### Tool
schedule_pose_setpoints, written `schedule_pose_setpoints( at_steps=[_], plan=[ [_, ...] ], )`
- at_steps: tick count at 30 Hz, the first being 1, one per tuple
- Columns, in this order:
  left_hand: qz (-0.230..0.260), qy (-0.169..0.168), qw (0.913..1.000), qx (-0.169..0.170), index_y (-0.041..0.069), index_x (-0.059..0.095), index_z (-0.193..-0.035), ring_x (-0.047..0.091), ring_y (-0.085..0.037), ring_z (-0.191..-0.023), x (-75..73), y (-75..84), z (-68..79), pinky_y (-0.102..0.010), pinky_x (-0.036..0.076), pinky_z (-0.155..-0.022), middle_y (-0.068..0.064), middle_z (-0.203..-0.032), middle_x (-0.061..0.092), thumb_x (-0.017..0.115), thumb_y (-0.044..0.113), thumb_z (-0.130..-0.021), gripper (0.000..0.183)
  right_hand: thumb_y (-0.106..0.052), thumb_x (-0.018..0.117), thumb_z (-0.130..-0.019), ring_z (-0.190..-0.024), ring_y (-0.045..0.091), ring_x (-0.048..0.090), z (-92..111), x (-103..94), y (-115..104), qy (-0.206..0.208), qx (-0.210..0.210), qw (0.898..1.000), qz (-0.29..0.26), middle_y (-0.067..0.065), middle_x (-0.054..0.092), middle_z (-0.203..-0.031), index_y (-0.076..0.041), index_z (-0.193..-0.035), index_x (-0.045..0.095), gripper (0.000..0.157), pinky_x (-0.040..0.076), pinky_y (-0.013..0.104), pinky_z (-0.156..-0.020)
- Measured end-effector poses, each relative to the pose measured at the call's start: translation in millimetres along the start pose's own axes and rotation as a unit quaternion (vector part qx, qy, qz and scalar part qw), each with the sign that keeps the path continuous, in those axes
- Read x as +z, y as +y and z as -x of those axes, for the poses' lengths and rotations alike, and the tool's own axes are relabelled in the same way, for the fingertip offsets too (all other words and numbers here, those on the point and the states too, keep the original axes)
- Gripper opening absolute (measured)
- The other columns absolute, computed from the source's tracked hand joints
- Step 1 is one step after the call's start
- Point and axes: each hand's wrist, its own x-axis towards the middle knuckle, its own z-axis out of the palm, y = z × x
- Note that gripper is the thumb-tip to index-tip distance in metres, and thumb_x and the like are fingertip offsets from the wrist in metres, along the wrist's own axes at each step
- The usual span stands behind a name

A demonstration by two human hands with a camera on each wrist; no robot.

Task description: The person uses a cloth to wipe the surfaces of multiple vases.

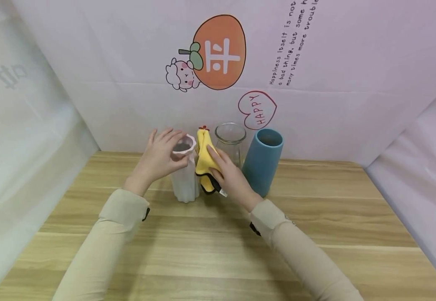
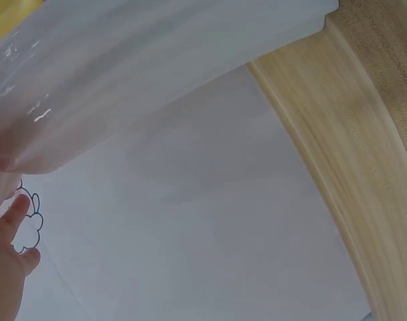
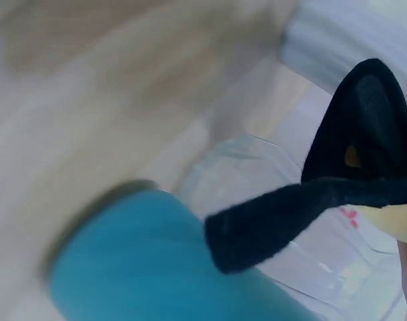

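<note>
My left hand [image 1: 159, 152] holds a tall pinkish-white ribbed vase [image 1: 185, 184] at its scalloped rim, thumb on the near side and fingers at the far side. The vase stands upright on the wooden table. In my right hand [image 1: 233, 177] is a folded yellow cloth [image 1: 204, 154] with black edging and a small white tag, held up right beside the white vase. The right wrist view shows the cloth's black trim [image 3: 256, 227] hanging free. Glossy vase wall [image 2: 163, 60] fills the top of the left wrist view, over the left fingers [image 2: 16, 215].
A clear glass vase [image 1: 237, 152] stands behind the right hand, partly hidden by it. To its right is a matte blue vase [image 1: 264, 167]. The wooden table [image 1: 188, 251] ends at a white printed cloth backdrop [image 1: 135, 104].
</note>
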Motion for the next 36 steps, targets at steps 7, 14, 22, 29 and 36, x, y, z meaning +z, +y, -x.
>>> schedule_pose_setpoints(
  at_steps=[7, 14, 22, 29, 36],
  plan=[
    [0.024, -0.019, 0.9995, 0.013, 0.012, 0.042, -0.144, 0.028, -0.036, -0.144, 2.1, -1.6, -1.9, -0.062, 0.005, -0.118, -0.011, -0.148, 0.044, 0.060, 0.044, -0.080, 0.074, -0.018, 0.054, -0.097, -0.124, 0.030, 0.050, -15, -5.9, -8, -0.008, -0.022, 0.999, -0.030, 0.013, 0.033, -0.151, -0.015, -0.154, 0.017, 0.068, 0.046, 0.046, -0.104],
    [0.047, -0.034, 0.9981, 0.018, 0.014, 0.041, -0.145, 0.023, -0.038, -0.146, 0.1, -3.1, -2.7, -0.062, 0.002, -0.118, -0.008, -0.150, 0.042, 0.059, 0.043, -0.083, 0.071, -0.021, 0.053, -0.097, -0.120, 0.030, 0.051, -16, 8.6, -3, -0.055, -0.021, 0.997, -0.050, 0.015, 0.028, -0.152, -0.016, -0.155, 0.007, 0.074, 0.045, 0.046, -0.105],
    [0.052, -0.044, 0.9974, 0.020, 0.015, 0.041, -0.145, 0.020, -0.038, -0.146, -2.6, -3.3, -2.6, -0.063, 0.001, -0.117, -0.008, -0.152, 0.040, 0.058, 0.039, -0.082, 0.070, -0.018, 0.053, -0.097, -0.125, 0.035, 0.052, -2, 22.4, 7, -0.062, -0.023, 0.998, -0.017, 0.019, 0.029, -0.152, -0.015, -0.155, 0.009, 0.073, 0.048, 0.047, -0.100],
    [0.050, -0.045, 0.9977, 0.013, 0.016, 0.041, -0.146, 0.020, -0.038, -0.146, -1.3, -3.6, -2.6, -0.063, 0.001, -0.117, -0.007, -0.152, 0.040, 0.058, 0.044, -0.085, 0.069, -0.019, 0.052, -0.098, -0.099, 0.032, 0.066, 18, 34.1, 20, -0.100, -0.035, 0.994, 0.041, 0.017, 0.031, -0.152, -0.015, -0.154, 0.014, 0.068, 0.057, 0.038, -0.080],
    [0.041, -0.049, 0.9979, -0.010, 0.018, 0.043, -0.144, 0.018, -0.035, -0.148, -0.4, -1.6, -2.6, -0.062, 0.001, -0.118, -0.007, -0.153, 0.039, 0.060, 0.049, -0.087, 0.067, -0.017, 0.051, -0.098, -0.113, 0.035, 0.062, 29, 41.5, 30, -0.181, -0.008, 0.978, 0.101, 0.018, 0.021, -0.157, -0.022, -0.154, 0.017, 0.066, 0.057, 0.037, -0.082]
  ],
)
